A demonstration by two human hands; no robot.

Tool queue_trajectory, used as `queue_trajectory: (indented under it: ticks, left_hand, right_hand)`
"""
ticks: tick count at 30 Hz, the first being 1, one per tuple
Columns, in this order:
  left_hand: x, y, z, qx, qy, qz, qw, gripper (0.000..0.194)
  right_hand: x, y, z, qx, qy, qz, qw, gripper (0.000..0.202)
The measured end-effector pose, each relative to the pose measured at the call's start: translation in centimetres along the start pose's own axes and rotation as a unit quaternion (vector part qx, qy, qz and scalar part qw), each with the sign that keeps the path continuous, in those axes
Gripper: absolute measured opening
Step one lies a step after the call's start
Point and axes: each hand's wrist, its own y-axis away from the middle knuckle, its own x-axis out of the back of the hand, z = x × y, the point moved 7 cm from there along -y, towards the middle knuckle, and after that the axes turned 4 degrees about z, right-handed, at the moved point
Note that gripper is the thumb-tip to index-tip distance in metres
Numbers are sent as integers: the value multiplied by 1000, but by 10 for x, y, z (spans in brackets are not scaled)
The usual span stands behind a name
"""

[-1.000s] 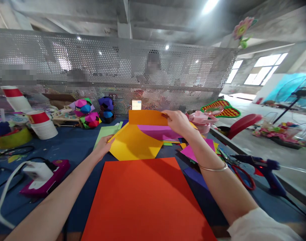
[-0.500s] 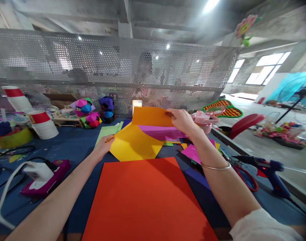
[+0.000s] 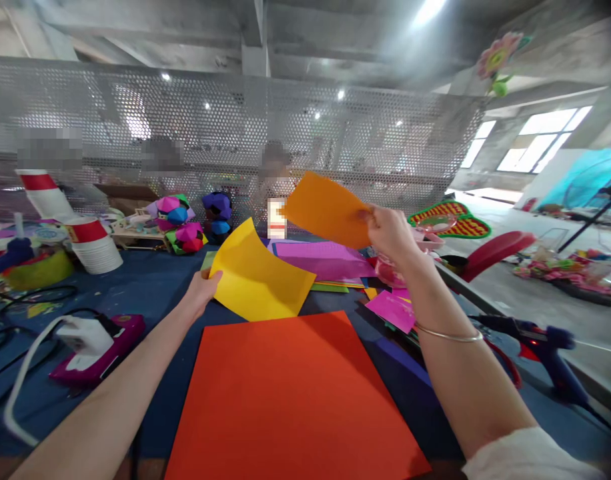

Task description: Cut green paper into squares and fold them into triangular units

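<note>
My left hand point(image 3: 204, 291) pinches the left edge of a curved yellow sheet of paper point(image 3: 258, 280). An orange sheet of paper point(image 3: 325, 210) hangs in the air, its right end closed in my right hand point(image 3: 393, 233). The two sheets are apart from each other. Between my forearms lies a large red-orange sheet point(image 3: 290, 400), flat on the table. Behind the yellow sheet rests a stack of coloured paper with purple paper point(image 3: 325, 260) on top. Magenta paper pieces point(image 3: 391, 309) lie below my right wrist.
A glue gun point(image 3: 545, 350) lies at the right, near the table's edge. On the left are a purple power strip point(image 3: 98, 360) with cables, stacked paper cups point(image 3: 95, 247) and folded paper figures point(image 3: 180, 223). A perforated metal screen point(image 3: 210, 127) stands behind the table.
The orange sheet has come apart from the yellow one; my right hand has lifted it up and to the right. My left hand has shifted slightly left with the yellow sheet.
</note>
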Motion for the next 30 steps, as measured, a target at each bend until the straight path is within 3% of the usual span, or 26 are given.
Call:
queue_trajectory:
  ticks: [3, 7, 17, 20, 25, 30]
  left_hand:
    - [0, -1, -7, 59, 24, 11, 998, 31]
    - [-1, 3, -5, 87, 73, 20, 993, 33]
    - [-11, 11, 20, 64, 252, 22, 965, 35]
    - [-27, 17, 22, 91, 272, -22, 958, 33]
    - [-60, 31, 21, 155, 250, -166, 941, 26]
    - [-56, 21, 8, 179, 200, -170, 948, 17]
  right_hand:
    - [8, -3, 7, -13, -14, 24, 1000, 37]
    - [9, -2, 2, -6, -43, 40, 998, 33]
    - [17, 3, -27, 46, -115, 44, 991, 34]
    - [20, 5, -37, 64, -135, 46, 988, 35]
    - [22, 9, -46, 80, -144, 43, 985, 36]
    - [19, 10, -54, 90, -137, 28, 986, 38]
